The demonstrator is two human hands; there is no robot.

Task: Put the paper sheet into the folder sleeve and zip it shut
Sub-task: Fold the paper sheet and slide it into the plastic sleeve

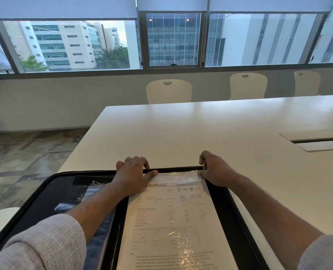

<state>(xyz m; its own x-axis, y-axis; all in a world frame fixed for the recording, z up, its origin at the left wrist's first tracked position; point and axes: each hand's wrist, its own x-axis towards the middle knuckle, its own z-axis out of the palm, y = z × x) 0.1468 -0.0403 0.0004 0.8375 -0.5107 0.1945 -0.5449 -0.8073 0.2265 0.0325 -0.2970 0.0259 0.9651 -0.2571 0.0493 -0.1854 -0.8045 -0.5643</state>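
A black zip folder (220, 199) lies open on the white table (181, 133) in front of me. A printed paper sheet (173, 221) lies inside a glossy clear sleeve (181, 179) on the folder's right half. My left hand (132, 174) rests on the sleeve's top left corner, fingers curled over the folder's far edge and thumb flat on the plastic. My right hand (214, 168) pinches the sleeve's top right corner at the folder's rim. The folder's left half (68, 190) shows dark pockets with shiny plastic. The zipper track (173, 169) runs along the rim.
Three white chairs (168, 91) stand along the table's far side under a row of windows. A cable slot (317, 141) is cut into the tabletop at the right. The table's left edge drops to patterned floor (25, 152).
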